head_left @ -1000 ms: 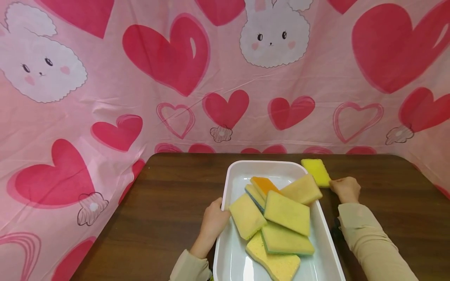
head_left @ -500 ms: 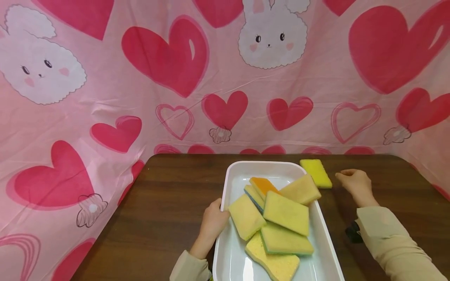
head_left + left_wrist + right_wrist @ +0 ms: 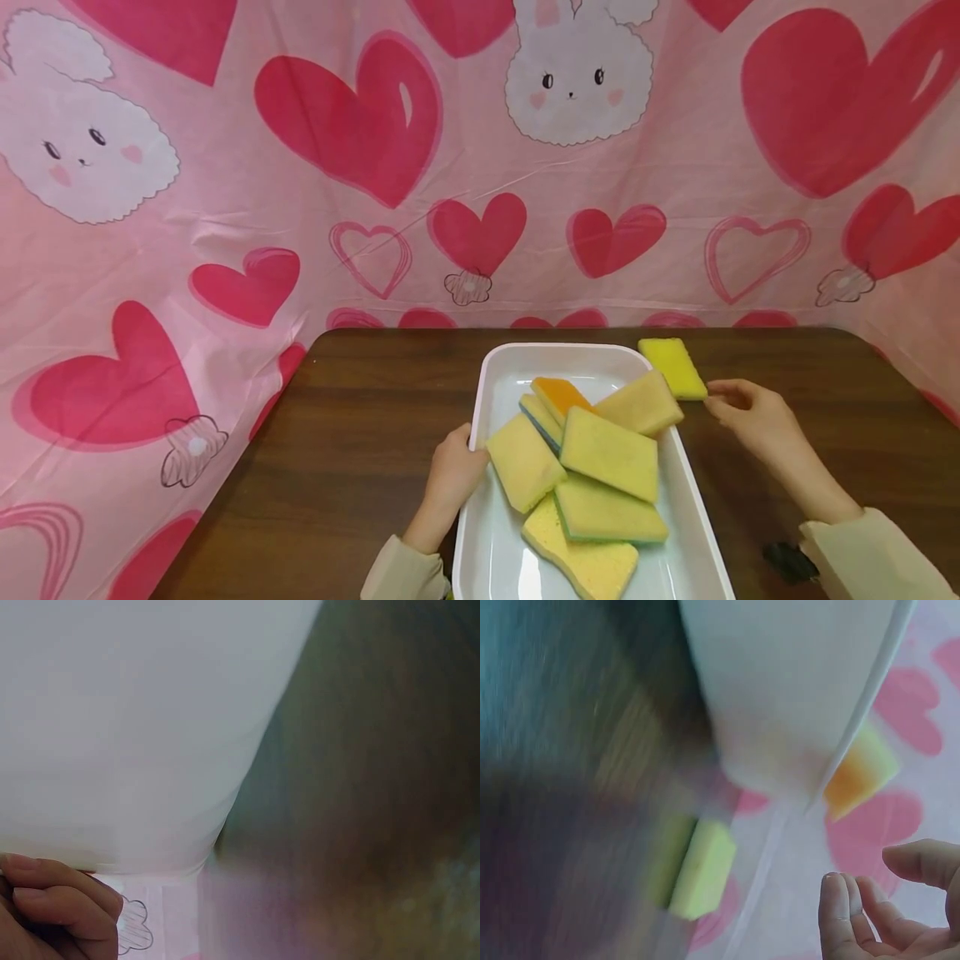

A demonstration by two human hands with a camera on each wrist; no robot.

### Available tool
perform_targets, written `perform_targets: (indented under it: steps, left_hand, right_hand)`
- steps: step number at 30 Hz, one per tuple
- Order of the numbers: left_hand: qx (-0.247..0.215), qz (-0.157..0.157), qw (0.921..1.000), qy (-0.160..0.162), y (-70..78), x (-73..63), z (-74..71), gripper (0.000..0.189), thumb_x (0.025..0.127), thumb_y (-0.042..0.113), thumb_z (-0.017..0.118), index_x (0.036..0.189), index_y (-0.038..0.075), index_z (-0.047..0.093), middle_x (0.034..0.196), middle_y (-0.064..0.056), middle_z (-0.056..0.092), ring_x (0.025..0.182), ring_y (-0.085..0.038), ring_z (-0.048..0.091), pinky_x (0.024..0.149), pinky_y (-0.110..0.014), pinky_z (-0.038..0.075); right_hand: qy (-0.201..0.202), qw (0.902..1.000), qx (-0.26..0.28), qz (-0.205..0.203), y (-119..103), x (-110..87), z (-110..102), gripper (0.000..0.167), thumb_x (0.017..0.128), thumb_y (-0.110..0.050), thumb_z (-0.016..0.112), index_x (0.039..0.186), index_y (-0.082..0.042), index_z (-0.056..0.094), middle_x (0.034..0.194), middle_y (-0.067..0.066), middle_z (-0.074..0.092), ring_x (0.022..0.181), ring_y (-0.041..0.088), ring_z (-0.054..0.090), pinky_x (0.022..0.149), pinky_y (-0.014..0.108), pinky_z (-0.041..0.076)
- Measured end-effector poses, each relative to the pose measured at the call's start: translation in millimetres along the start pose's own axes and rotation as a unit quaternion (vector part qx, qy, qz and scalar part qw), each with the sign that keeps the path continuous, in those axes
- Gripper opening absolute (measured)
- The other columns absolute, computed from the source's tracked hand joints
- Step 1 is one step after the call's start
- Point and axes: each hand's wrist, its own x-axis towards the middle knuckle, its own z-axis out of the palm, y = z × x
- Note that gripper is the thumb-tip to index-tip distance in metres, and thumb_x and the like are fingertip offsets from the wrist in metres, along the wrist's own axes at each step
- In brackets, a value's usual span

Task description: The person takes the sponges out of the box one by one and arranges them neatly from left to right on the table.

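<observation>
A white tray (image 3: 487, 550) stands on the table with several sponges piled inside, among them an orange-topped sponge (image 3: 561, 398) and a pale yellow sponge (image 3: 609, 452). My left hand (image 3: 453, 471) grips the tray's left rim; in the left wrist view its curled fingers (image 3: 71, 904) lie at the edge of the tray. Outside the tray's far right corner lies a bright yellow sponge (image 3: 673, 368). Close by its near right corner is my right hand (image 3: 757, 417), holding nothing. The right wrist view shows a gap between its thumb (image 3: 922, 861) and fingers.
The dark wooden table (image 3: 360, 417) extends left and right of the tray. Behind it hangs a pink cloth (image 3: 495, 167) with hearts and rabbits. A tan sponge (image 3: 643, 404) leans over the tray's right rim. A small black object (image 3: 789, 562) is at the right cuff.
My right hand drew away rightward from the bright yellow sponge, then came back close to its corner with the fingers looser. The left hand and the tray have stayed in place.
</observation>
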Motion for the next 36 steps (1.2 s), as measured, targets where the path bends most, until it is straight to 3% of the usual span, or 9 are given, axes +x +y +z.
perform_targets:
  steps: [6, 10, 17, 26, 31, 36]
  left_hand:
    - [-0.002, -0.001, 1.0000, -0.001, 0.7, -0.5, -0.5, 0.022, 0.073, 0.005, 0.052, 0.092, 0.003, 0.061, 0.085, -0.015, 0.064, 0.069, -0.023, 0.054, 0.056, -0.031, 0.042]
    - [0.000, -0.002, 1.0000, -0.001, 0.5, -0.3, -0.4, 0.021, 0.073, 0.005, 0.053, 0.093, 0.003, 0.061, 0.085, -0.015, 0.064, 0.069, -0.023, 0.054, 0.056, -0.031, 0.042]
    - [-0.002, -0.005, 1.0000, -0.003, 0.8, -0.8, -1.3, 0.022, 0.073, 0.005, 0.052, 0.094, 0.002, 0.061, 0.086, -0.016, 0.064, 0.070, -0.023, 0.054, 0.056, -0.031, 0.043]
    - [-0.005, -0.006, 0.9999, -0.007, 1.9, -0.8, -1.1, 0.021, 0.074, 0.004, 0.052, 0.092, 0.002, 0.061, 0.085, -0.015, 0.063, 0.070, -0.023, 0.054, 0.057, -0.031, 0.043]
    - [-0.005, -0.007, 0.9999, -0.006, 1.1, -0.5, -0.6, 0.022, 0.073, 0.005, 0.052, 0.093, 0.002, 0.061, 0.086, -0.015, 0.063, 0.071, -0.023, 0.054, 0.057, -0.031, 0.043]
    - [-0.003, -0.004, 1.0000, -0.003, 0.8, -0.5, -0.6, 0.025, 0.073, 0.005, 0.053, 0.096, 0.002, 0.062, 0.087, -0.016, 0.065, 0.071, -0.023, 0.055, 0.057, -0.032, 0.044]
  right_hand:
    - [-0.003, 0.9993, 0.016, -0.034, -14.4, -21.0, 13.9, 0.035, 0.090, -0.021, 0.062, 0.114, 0.004, 0.062, 0.102, 0.023, 0.068, 0.073, -0.013, 0.048, 0.063, 0.019, 0.045]
    - [0.002, 0.9986, 0.021, -0.048, -24.7, -30.3, 23.2, 0.029, 0.087, -0.017, 0.066, 0.110, 0.001, 0.065, 0.099, 0.017, 0.070, 0.074, -0.016, 0.048, 0.063, 0.018, 0.045]
    - [-0.006, 0.9981, 0.018, -0.059, -37.9, -40.2, 33.3, 0.027, 0.086, -0.016, 0.066, 0.108, -0.001, 0.065, 0.096, 0.011, 0.069, 0.074, -0.010, 0.050, 0.064, 0.018, 0.045]
    - [-0.042, 0.9952, 0.019, -0.087, -45.5, -43.4, 52.3, 0.031, 0.080, -0.008, 0.070, 0.110, -0.001, 0.065, 0.102, 0.014, 0.068, 0.084, 0.018, 0.063, 0.066, 0.023, 0.049]
    - [-0.036, 0.9938, 0.003, -0.105, -47.2, -43.4, 59.7, 0.036, 0.075, -0.004, 0.071, 0.110, 0.000, 0.065, 0.087, 0.005, 0.063, 0.077, 0.012, 0.056, 0.064, 0.022, 0.046]
    - [-0.045, 0.9924, -0.019, -0.113, -48.4, -42.5, 63.6, 0.047, 0.069, -0.002, 0.074, 0.115, 0.001, 0.062, 0.091, 0.007, 0.060, 0.079, 0.016, 0.051, 0.064, 0.026, 0.042]
